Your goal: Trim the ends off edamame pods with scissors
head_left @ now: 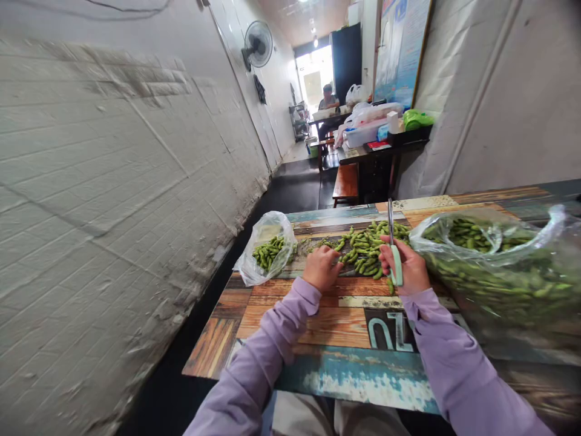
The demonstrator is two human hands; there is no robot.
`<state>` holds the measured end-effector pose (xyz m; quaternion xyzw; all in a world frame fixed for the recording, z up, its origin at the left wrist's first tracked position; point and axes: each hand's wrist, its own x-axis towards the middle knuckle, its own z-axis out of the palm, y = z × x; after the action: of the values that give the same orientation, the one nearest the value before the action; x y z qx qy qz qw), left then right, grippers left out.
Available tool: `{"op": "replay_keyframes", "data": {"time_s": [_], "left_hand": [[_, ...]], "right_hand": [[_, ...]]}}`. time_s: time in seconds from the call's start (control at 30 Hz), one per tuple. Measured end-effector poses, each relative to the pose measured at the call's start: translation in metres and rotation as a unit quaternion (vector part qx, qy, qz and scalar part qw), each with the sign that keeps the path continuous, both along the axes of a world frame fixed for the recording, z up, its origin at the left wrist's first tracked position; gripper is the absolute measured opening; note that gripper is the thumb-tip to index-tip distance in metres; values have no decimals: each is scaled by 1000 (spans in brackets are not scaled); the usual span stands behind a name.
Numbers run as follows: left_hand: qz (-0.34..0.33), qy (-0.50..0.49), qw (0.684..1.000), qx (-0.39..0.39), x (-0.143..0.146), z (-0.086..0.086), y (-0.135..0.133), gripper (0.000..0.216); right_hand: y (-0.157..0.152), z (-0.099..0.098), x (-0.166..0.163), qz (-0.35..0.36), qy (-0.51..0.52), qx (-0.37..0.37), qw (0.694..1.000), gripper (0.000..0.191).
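My right hand (412, 271) is closed around scissors (396, 265) with a pale green handle, their blades pointing up and away from me. My left hand (321, 267) rests low over the table with its fingers curled; what they hold, if anything, is hidden. Between and beyond the hands lies a loose pile of green edamame pods (370, 245), with small trimmings near the left fingers. To the left stands an open clear plastic bag (284, 266) with some pods (269, 251) inside. At the right, a large clear bag (503, 257) full of pods sits close to my right hand.
The patterned wood-look table (290, 330) ends short of the white brick wall (113, 212) at left. Farther off are a bench (345, 183), a table with a plastic tub (364, 133) and bags, a wall fan (258, 44), and a seated person (327, 100).
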<state>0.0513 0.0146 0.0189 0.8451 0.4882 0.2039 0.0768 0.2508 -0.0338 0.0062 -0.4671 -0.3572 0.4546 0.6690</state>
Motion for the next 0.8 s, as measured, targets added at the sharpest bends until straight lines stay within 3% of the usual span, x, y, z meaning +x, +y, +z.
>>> {"op": "replay_keyframes", "data": {"time_s": [0.13, 0.3, 0.5, 0.63, 0.7, 0.8], "left_hand": [[-16, -18, 1000, 3, 45, -13, -1, 28], [-23, -3, 1000, -19, 73, -19, -4, 34], [-113, -37, 991, -56, 60, -31, -16, 6], [-80, -170, 978, -92, 35, -32, -20, 4], [-35, -273, 951, -143, 24, -29, -21, 8], [-8, -419, 861, -289, 12, -27, -24, 29]], "right_hand": [[2, 1, 1, -8, -4, 8, 1000, 56], [1, 4, -1, 1, -13, 13, 1000, 58], [-1, 7, -3, 6, -21, 8, 1000, 55], [-2, 7, -4, 4, -11, 3, 1000, 58], [-2, 6, -4, 9, -13, 1, 1000, 59], [-2, 3, -6, 4, -19, 2, 1000, 59]]}}
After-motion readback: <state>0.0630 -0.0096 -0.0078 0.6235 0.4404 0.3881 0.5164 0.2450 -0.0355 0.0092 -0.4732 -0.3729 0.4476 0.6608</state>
